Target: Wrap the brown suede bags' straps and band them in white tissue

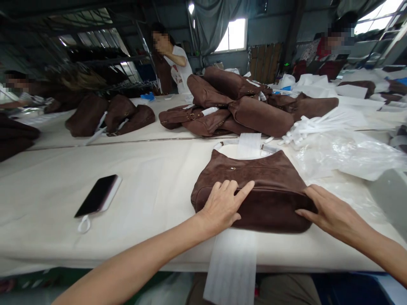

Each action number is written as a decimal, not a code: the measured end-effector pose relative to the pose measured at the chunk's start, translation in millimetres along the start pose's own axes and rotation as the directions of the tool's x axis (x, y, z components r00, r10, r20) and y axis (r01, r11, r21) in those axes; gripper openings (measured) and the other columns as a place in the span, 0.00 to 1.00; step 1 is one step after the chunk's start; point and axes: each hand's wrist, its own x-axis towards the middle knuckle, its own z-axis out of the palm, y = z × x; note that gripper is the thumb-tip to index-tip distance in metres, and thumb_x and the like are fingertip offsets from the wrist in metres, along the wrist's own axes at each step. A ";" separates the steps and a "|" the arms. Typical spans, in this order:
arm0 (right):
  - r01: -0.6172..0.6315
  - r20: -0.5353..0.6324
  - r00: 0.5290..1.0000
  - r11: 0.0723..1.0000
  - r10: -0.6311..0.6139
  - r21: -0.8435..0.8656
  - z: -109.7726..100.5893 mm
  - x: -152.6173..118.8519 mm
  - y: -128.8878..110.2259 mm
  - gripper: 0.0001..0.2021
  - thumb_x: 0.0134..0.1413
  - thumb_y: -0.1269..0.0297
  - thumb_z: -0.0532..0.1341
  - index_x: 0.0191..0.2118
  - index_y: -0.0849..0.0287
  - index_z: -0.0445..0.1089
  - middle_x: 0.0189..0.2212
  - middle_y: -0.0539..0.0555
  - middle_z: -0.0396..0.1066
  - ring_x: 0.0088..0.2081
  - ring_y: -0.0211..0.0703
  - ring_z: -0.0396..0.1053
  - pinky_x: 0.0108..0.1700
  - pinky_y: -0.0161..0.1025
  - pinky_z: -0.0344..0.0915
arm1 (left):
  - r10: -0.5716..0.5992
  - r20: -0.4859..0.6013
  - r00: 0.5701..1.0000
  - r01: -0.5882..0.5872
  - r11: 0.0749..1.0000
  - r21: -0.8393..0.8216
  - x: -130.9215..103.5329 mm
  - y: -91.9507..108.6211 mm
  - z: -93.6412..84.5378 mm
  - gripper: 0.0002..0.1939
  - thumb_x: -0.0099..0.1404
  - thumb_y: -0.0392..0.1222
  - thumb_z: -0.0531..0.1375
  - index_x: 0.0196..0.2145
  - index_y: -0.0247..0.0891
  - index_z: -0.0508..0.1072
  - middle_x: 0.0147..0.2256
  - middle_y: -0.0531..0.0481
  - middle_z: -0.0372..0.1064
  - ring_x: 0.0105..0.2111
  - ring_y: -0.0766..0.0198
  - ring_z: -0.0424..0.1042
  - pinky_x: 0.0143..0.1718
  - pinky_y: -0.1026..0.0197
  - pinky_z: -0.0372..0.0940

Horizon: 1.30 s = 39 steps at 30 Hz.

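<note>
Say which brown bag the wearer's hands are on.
The brown bag nearest the wearer on the table: left hand resting on it, right hand gripping its right end. The other brown bags lie farther back, touched by neither.

Room to pass between phone (pixel 97 195) and brown bag (pixel 270 209) — piled bags (pixel 259 115) block the far side.

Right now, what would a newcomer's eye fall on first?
Probably the dark-brown handbag in front, just right of centre, with a bare left hand and right hand on it. Behind it lies a heap of brown bags; to its left, a rectangular black-screened phone sits on the cream-covered table.
</note>
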 end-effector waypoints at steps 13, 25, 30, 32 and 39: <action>0.224 -0.109 0.956 0.914 -0.274 -0.339 13.4 28.9 -72.3 0.10 0.52 0.66 0.66 0.36 0.58 0.65 0.30 0.54 0.65 0.34 0.51 0.61 0.36 0.43 0.52 | 0.101 -0.103 0.990 -0.089 0.990 0.110 3.2 -1.3 17.3 0.25 0.69 0.35 0.55 0.62 0.40 0.54 0.39 0.48 0.65 0.37 0.56 0.64 0.34 0.54 0.56; 0.223 -0.021 0.972 0.943 -0.235 -0.248 13.8 39.0 -59.4 0.06 0.59 0.69 0.58 0.32 0.55 0.60 0.29 0.52 0.65 0.32 0.46 0.64 0.33 0.40 0.52 | 0.114 -0.439 0.891 -0.144 0.989 -0.037 -18.0 18.3 25.5 0.20 0.72 0.33 0.50 0.59 0.41 0.65 0.48 0.46 0.72 0.51 0.57 0.67 0.52 0.50 0.55; 0.222 0.046 0.975 0.964 -0.218 -0.146 -2.1 50.4 -57.4 0.06 0.58 0.65 0.62 0.35 0.56 0.63 0.31 0.52 0.66 0.34 0.47 0.68 0.34 0.41 0.56 | 0.218 -0.329 0.919 -0.289 0.940 -0.184 -53.9 41.0 45.3 0.12 0.71 0.35 0.52 0.46 0.39 0.74 0.43 0.49 0.76 0.44 0.61 0.70 0.50 0.55 0.59; 0.252 0.037 0.968 0.959 -0.249 -0.133 -4.4 52.0 -58.1 0.05 0.59 0.64 0.62 0.38 0.57 0.66 0.33 0.53 0.68 0.34 0.48 0.68 0.34 0.41 0.59 | 0.204 -0.246 0.948 -0.253 0.949 -0.187 -62.1 43.4 56.4 0.14 0.73 0.37 0.51 0.51 0.37 0.73 0.50 0.47 0.75 0.51 0.59 0.68 0.58 0.52 0.56; 0.508 -0.214 0.825 0.852 -0.523 -0.122 18.0 18.6 -91.9 0.17 0.64 0.71 0.56 0.57 0.66 0.65 0.52 0.65 0.72 0.53 0.56 0.68 0.53 0.51 0.63 | 0.168 -0.092 0.982 -0.183 0.962 -0.204 -69.4 38.0 78.1 0.29 0.74 0.53 0.49 0.67 0.37 0.55 0.66 0.44 0.57 0.69 0.56 0.48 0.69 0.43 0.42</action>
